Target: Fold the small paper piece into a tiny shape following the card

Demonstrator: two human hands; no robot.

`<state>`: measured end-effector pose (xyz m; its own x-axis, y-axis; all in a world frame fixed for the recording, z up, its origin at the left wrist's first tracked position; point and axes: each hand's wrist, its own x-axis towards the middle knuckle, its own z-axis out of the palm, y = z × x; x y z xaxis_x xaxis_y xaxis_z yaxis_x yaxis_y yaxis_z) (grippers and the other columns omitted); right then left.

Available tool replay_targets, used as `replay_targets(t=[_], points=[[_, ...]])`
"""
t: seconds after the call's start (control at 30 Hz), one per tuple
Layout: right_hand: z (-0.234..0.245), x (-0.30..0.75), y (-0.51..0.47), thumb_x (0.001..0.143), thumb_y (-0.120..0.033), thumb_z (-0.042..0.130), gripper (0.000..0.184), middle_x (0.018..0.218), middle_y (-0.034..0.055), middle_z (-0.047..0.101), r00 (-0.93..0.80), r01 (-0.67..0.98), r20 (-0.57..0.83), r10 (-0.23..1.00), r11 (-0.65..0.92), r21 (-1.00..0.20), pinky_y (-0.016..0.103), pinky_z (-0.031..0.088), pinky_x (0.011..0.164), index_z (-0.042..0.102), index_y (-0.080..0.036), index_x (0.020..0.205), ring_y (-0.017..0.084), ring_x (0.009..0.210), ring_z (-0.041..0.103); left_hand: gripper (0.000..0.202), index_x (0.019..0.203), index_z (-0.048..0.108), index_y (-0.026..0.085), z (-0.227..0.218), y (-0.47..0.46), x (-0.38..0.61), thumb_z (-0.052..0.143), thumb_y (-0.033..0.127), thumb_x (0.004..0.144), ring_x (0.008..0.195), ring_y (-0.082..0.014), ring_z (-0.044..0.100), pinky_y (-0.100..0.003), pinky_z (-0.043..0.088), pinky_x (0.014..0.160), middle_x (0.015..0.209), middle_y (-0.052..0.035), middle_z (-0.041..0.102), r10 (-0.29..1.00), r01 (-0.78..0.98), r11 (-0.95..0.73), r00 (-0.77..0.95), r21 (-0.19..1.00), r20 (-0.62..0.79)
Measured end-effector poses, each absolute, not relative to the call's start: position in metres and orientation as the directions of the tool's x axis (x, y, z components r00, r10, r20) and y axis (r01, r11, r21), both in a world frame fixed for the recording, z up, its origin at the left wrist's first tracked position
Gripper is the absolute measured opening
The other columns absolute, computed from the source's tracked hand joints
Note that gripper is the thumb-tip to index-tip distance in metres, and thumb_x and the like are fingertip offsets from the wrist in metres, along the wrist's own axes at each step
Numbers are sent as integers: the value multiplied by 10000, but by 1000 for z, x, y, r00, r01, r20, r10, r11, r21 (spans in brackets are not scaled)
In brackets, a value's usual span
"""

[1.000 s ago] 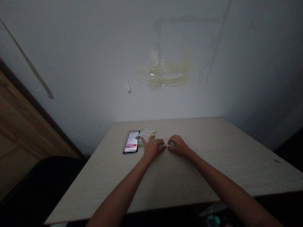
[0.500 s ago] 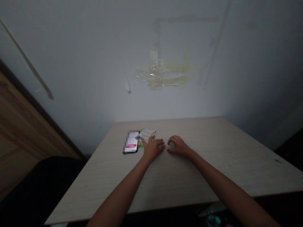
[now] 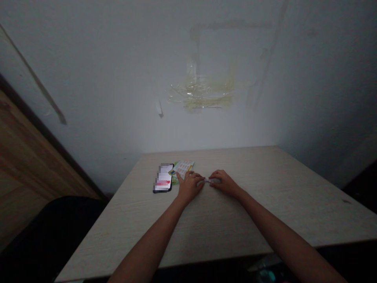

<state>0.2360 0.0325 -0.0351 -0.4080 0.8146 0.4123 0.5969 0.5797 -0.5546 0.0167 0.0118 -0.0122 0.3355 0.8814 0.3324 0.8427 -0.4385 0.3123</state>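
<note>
Between my two hands lies a small pale strip (image 3: pixel 207 180) with a faint pinkish tint; what it is made of is too small to tell. The fingertips of my left hand (image 3: pixel 189 187) are closed on its left end, with the thumb out to the side. My right hand (image 3: pixel 226 184) pinches the right end between thumb and fingers. Just beyond my left hand is a printed leaflet (image 3: pixel 183 167) in white, green and yellow, lying partly under its fingers.
A phone (image 3: pixel 163 179) with a lit screen lies left of the leaflet on the pale wooden table (image 3: pixel 235 232). Behind the table rises a wall (image 3: pixel 118 98) with peeling clear tape (image 3: pixel 203 93). A dark chair-like shape (image 3: pixel 59 232) stands at the left.
My right thumb and fingers have come closer together on the strip. The strip has turned from slanted to nearly level. My left hand has barely moved.
</note>
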Motion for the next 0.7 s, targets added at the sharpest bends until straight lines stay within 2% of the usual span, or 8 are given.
replay_targets(t=[0.13, 0.33, 0.5, 0.7], points=[[-34, 237, 33, 830, -274, 649, 155, 952, 67, 678, -369, 621, 414, 832, 552, -556, 344, 448, 887, 735, -219, 947, 211, 963, 581, 225, 1080, 692, 382, -11, 12, 16, 604, 389, 873, 1224, -285, 439, -748, -109, 1040, 1132, -8, 687, 880, 835, -443, 334, 327, 338], [-30, 238, 32, 870, -282, 602, 157, 918, 55, 698, -357, 620, 437, 826, 559, -550, 344, 448, 883, 732, -227, 937, 202, 933, 599, 144, 968, 718, 330, -9, 14, 15, 607, 328, 876, 1181, -273, 466, -741, -56, 1058, 1069, -11, 687, 880, 834, -429, 298, 348, 371], [-27, 237, 31, 883, -307, 596, 163, 907, 55, 711, -327, 616, 448, 832, 548, -566, 344, 435, 879, 725, -215, 919, 199, 914, 607, 103, 871, 719, 286, -8, 15, 14, 617, 297, 868, 1172, -262, 480, -731, -3, 1070, 1094, -16, 677, 887, 826, -405, 250, 393, 389], [-30, 237, 33, 870, -307, 612, 162, 828, 54, 686, -279, 647, 473, 836, 528, -550, 337, 425, 848, 694, -191, 792, 196, 869, 586, 116, 818, 721, 264, -9, 16, 15, 613, 279, 858, 1195, -266, 474, -698, 39, 1095, 1157, -31, 654, 891, 832, -376, 204, 408, 405]])
